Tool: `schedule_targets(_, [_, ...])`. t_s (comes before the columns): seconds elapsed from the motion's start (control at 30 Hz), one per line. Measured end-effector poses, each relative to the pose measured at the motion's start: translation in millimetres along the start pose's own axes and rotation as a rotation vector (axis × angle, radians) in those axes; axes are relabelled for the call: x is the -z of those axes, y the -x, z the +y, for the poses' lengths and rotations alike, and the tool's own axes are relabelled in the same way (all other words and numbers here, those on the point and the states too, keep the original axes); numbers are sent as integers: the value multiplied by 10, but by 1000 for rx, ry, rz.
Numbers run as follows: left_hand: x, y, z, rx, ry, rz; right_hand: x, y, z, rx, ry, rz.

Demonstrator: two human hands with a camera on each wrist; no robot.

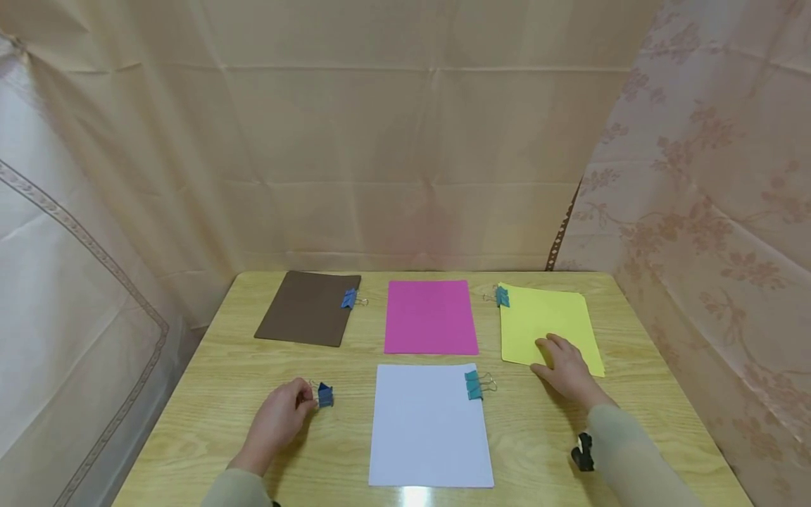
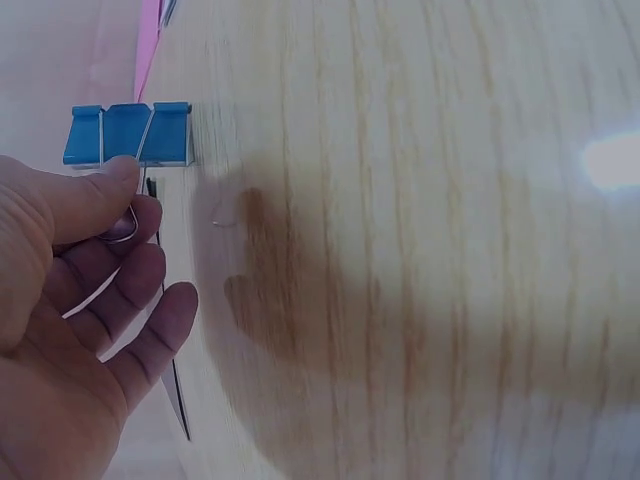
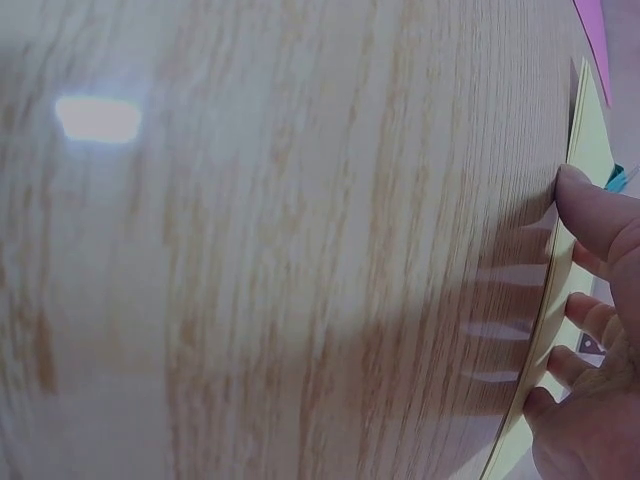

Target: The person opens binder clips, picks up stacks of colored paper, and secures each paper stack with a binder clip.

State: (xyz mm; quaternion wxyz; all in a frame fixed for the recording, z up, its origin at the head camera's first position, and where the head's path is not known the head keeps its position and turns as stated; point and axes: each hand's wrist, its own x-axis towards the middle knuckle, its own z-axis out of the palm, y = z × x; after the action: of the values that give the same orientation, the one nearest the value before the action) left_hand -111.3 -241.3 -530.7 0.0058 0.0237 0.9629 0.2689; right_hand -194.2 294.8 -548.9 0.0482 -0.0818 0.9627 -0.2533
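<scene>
My left hand [image 1: 279,417] pinches a blue binder clip [image 1: 325,395] by its wire handles, between thumb and forefinger. Seen from the left wrist, the blue clip body [image 2: 130,134] points away from the fingertips, and the other fingers are loosely bent. On the right, my right hand [image 1: 566,370] touches the near edge of a yellow paper stack [image 1: 545,317] with spread, relaxed fingers. The right wrist view shows the thumb [image 3: 590,205] at the stack's edge and the fingertips on the sheets. A teal binder clip [image 1: 503,296] grips this stack's far left corner.
A dark brown stack [image 1: 307,310] with a blue binder clip [image 1: 349,298] lies at the back left. Magenta paper [image 1: 431,317] without a visible clip lies at the back middle. White paper [image 1: 429,436] with a teal clip [image 1: 473,385] lies in front. Curtains [image 1: 405,141] surround the wooden table [image 1: 190,436].
</scene>
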Motion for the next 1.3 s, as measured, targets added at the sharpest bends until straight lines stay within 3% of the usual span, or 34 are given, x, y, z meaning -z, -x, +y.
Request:
schedule_targets(1.07, [-79,-13,-16,10,-4,-38,-52,-18,67,10,-4,7])
schedule_targets(1.3, [-53,-4,-3,46,38,-52,-38,0,36,-5,-17,-1])
